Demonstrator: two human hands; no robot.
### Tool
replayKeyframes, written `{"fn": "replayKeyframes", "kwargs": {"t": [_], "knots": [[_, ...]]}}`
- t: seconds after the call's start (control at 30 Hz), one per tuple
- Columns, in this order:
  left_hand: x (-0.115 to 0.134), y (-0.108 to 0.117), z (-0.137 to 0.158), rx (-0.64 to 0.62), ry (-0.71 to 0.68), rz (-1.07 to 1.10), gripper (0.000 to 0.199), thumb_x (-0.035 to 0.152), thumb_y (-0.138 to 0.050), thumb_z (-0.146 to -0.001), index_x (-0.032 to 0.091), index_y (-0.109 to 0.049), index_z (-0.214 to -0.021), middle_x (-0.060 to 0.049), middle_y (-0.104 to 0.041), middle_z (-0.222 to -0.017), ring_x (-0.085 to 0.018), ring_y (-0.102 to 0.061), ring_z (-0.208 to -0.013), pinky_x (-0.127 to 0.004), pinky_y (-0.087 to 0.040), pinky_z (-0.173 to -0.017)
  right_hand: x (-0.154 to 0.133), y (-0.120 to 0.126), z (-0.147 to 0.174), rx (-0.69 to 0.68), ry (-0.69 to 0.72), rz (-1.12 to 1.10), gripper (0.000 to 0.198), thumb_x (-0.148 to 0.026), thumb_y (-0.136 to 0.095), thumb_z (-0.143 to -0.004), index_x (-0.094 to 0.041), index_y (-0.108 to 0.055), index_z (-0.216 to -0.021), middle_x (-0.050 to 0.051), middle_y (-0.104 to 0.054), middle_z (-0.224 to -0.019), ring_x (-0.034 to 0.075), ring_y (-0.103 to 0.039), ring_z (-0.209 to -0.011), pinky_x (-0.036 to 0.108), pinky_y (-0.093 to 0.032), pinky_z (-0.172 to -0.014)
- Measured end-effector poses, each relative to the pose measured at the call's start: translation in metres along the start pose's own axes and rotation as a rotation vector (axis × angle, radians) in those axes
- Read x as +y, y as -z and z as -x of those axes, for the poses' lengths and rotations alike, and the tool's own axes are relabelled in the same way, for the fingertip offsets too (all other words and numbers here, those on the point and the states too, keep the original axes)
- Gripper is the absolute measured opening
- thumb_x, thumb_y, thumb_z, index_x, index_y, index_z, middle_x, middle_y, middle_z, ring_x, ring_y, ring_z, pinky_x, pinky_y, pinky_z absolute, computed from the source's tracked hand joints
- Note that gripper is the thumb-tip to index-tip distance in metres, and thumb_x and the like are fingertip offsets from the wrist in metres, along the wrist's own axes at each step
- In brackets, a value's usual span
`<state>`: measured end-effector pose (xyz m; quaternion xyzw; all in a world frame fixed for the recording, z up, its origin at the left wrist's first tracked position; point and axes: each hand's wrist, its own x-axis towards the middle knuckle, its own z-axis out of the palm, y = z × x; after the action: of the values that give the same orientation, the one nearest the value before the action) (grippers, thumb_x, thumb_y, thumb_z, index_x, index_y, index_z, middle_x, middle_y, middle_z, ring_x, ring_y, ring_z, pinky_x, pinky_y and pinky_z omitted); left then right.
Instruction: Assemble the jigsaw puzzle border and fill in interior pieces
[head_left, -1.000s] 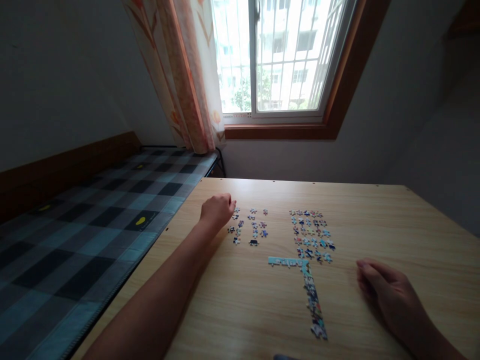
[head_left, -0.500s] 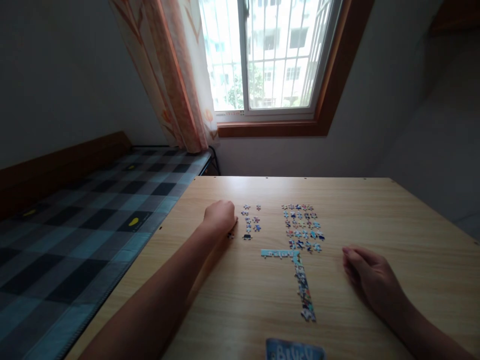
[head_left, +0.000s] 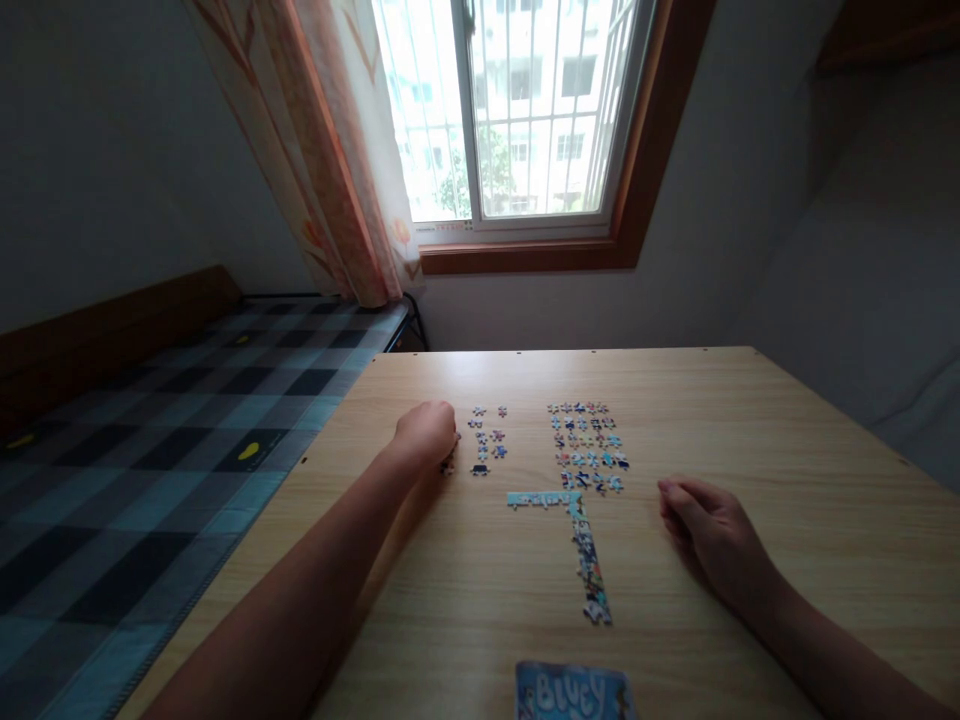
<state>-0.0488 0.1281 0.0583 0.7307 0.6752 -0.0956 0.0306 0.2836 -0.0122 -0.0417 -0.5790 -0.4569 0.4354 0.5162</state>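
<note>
My left hand (head_left: pixel 427 432) is closed, knuckles up, at the left edge of the loose puzzle pieces; its fingertips are mostly hidden, so what they hold cannot be seen. Partly under it lies a puzzle piece (head_left: pixel 448 466). A small group of puzzle pieces (head_left: pixel 499 451) lies just right of that hand. My right hand (head_left: pixel 709 520) rests curled on the table, thumb against the index finger, with nothing showing in it. Between the hands, a joined puzzle edge (head_left: pixel 589 560) forms a corner, its top strip (head_left: pixel 540 499) running left. Behind it sit rows of loose puzzle pieces (head_left: pixel 592 440).
A blue box or card lettered "Bluey" (head_left: pixel 574 690) lies at the near edge of view on the wooden table (head_left: pixel 675 390). To the left is a bed with a checked cover (head_left: pixel 225 450). Beyond the table are an orange curtain (head_left: pixel 322 150) and a barred window (head_left: pixel 540 130).
The view has shifted slightly, so the scene sits a little further left and more of the Bluey box shows. Both hands keep about the same place and pose on the table.
</note>
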Motion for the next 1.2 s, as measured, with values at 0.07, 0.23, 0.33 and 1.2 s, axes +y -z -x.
{"fn": "replayKeyframes", "kwargs": {"t": [0.07,0.23,0.33,1.2], "knots": [[-0.002,-0.001,-0.001,-0.007,-0.002,0.017,0.018,0.025,-0.065,-0.085,0.021,-0.080,-0.094,-0.013,-0.077,-0.106,-0.025,-0.071,-0.096,-0.028,-0.052,-0.074,0.001,0.000,-0.001,-0.001,0.015,0.007,0.049,-0.061,-0.066,-0.086,-0.019,-0.052,-0.064,-0.004,-0.043,-0.052,0.010,-0.035,-0.048,0.023,-0.026,-0.044],[-0.003,-0.002,-0.001,0.010,-0.011,0.030,0.019,0.023,-0.065,-0.082,0.021,-0.080,-0.095,-0.012,-0.077,-0.103,-0.026,-0.071,-0.094,-0.027,-0.051,-0.072,0.004,0.000,-0.001,-0.002,0.016,0.008,0.048,-0.061,-0.066,-0.086,-0.019,-0.054,-0.066,-0.004,-0.042,-0.052,0.009,-0.035,-0.048,0.022,-0.026,-0.043],[-0.001,-0.002,-0.001,0.027,-0.023,0.026,0.020,0.022,-0.064,-0.082,0.022,-0.080,-0.095,-0.011,-0.077,-0.103,-0.026,-0.071,-0.094,-0.028,-0.051,-0.073,0.004,0.000,-0.001,0.002,0.026,0.006,0.048,-0.060,-0.066,-0.087,-0.018,-0.054,-0.065,-0.004,-0.042,-0.053,0.009,-0.034,-0.049,0.022,-0.026,-0.044],[0.048,0.038,0.081,-0.068,-0.419,0.728,0.016,0.027,-0.067,-0.084,0.021,-0.078,-0.094,0.000,-0.077,-0.083,-0.013,-0.066,-0.066,-0.023,-0.051,-0.060,-0.016,-0.006,0.001,-0.032,0.170,0.130,0.048,-0.058,-0.060,-0.089,-0.019,-0.055,-0.061,-0.003,-0.043,-0.051,0.012,-0.038,-0.049,0.025,-0.028,-0.046]]}}
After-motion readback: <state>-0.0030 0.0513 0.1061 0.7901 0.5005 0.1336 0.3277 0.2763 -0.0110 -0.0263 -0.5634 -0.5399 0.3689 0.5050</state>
